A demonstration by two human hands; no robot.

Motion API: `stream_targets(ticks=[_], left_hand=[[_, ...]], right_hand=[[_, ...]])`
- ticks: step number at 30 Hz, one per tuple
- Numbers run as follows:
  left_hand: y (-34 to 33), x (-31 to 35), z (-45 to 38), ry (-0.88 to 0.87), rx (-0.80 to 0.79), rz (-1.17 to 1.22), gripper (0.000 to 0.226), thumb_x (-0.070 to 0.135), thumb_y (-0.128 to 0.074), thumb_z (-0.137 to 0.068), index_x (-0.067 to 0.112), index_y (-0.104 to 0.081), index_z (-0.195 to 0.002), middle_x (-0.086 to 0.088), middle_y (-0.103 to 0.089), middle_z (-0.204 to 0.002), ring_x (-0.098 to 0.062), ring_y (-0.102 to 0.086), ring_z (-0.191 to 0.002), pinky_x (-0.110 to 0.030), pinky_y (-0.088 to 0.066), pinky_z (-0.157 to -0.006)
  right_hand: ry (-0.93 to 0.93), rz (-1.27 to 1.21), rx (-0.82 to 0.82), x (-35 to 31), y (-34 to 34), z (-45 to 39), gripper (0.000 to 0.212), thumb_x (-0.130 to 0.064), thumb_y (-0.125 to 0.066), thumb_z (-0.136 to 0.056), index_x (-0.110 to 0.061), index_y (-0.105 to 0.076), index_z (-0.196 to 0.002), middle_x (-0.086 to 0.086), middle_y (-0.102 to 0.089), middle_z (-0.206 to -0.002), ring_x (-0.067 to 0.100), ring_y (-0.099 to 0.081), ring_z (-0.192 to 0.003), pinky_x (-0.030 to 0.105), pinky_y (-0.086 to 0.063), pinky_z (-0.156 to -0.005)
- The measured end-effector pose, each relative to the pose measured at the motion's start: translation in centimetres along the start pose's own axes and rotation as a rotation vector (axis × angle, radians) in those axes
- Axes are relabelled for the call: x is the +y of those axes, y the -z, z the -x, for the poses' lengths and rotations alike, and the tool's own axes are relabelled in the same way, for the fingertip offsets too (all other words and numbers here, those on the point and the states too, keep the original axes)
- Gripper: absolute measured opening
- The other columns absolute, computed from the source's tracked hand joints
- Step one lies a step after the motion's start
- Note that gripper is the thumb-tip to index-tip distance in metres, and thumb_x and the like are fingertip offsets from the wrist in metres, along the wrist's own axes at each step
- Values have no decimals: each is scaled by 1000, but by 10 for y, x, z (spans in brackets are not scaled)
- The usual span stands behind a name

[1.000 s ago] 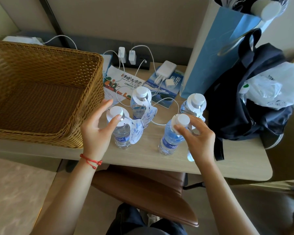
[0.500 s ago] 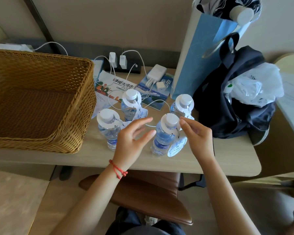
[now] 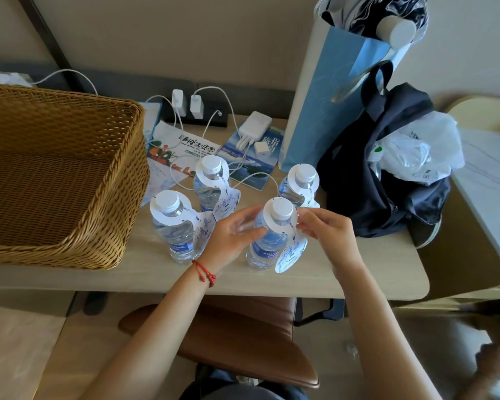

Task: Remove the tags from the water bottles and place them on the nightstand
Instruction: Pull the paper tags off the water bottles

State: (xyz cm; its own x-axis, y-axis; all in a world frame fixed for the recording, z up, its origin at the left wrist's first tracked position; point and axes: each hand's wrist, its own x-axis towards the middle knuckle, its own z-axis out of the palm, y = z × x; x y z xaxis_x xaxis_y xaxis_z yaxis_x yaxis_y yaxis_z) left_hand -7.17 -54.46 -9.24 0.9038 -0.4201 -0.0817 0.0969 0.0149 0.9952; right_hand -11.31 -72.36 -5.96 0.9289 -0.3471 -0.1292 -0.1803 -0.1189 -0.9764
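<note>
Several clear water bottles with white caps stand on the light wood table (image 3: 358, 272), each with a white paper tag round its neck. The nearest bottle (image 3: 264, 249) wears a tag (image 3: 289, 249) that hangs down its right side. My left hand (image 3: 234, 235) curls round this bottle's shoulder and touches the tag's collar from the left. My right hand (image 3: 324, 229) pinches the collar's right edge. Other bottles stand at front left (image 3: 175, 232), back middle (image 3: 210, 183) and back right (image 3: 299, 183).
A large wicker basket (image 3: 70, 226) fills the table's left side. Chargers, white cables and a power bank (image 3: 256, 125) lie on leaflets at the back. A tall blue paper bag (image 3: 329, 96) and a dark bag (image 3: 387, 174) crowd the right. A brown chair (image 3: 243, 342) sits below.
My left hand left the front-left bottle and moved right onto the nearest bottle. My right hand stayed at that bottle's tag collar. The view shifted slightly.
</note>
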Motion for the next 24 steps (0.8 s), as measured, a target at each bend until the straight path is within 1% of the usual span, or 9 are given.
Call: stream_targets(ticks=[2, 8, 12, 15, 20, 24], left_hand=[[1, -3, -2, 12, -29, 31, 41, 1, -61, -82, 23, -53, -116, 10, -59, -115, 13, -57, -99, -6, -44, -78], [0, -11, -6, 38, -61, 74, 37, 1, -57, -85, 29, -53, -110, 15, -58, -111, 16, -56, -97, -2, -41, -77], [-1, -14, -7, 33, -74, 94, 36, 1, -56, -85, 28, -54, -109, 15, -59, -112, 14, -56, -99, -3, -41, -78], [-1, -15, -8, 28, -85, 95, 37, 1, -56, -85, 29, -55, -109, 16, -59, -112, 15, -55, -100, -3, -41, -78], [0, -15, -9, 22, -90, 83, 36, 2, -57, -85, 24, -54, -113, 14, -59, -114, 14, -55, -101, -3, -41, -78], [1, -16, -7, 23, -98, 73, 35, 2, -57, -85, 25, -56, -112, 13, -60, -113, 12, -56, -102, -4, -42, -79]], right_hand=[[-33, -3, 2, 0, 0, -2, 14, -21, -67, -83, -24, -73, -70, -12, -68, -62, 0, -60, -60, 13, -49, -61], [-132, -100, -20, 1, -2, -5, 18, -21, -69, -80, -15, -70, -63, -4, -59, -60, 8, -50, -55, 19, -47, -60], [-145, -151, -45, 1, -4, -7, 23, -24, -70, -78, -18, -68, -56, -7, -56, -55, 5, -48, -53, 16, -44, -56], [-130, -148, -60, 1, -4, -8, 27, -25, -69, -79, -18, -66, -52, -8, -53, -51, 5, -47, -52, 16, -43, -56], [-141, -176, -59, 0, -4, -9, 29, -21, -67, -80, -17, -67, -52, -7, -53, -49, 6, -47, -52, 16, -43, -56], [-160, -285, -98, -3, -3, -8, 34, -15, -64, -83, -15, -64, -49, -4, -54, -48, 4, -48, -47, 14, -43, -52]])
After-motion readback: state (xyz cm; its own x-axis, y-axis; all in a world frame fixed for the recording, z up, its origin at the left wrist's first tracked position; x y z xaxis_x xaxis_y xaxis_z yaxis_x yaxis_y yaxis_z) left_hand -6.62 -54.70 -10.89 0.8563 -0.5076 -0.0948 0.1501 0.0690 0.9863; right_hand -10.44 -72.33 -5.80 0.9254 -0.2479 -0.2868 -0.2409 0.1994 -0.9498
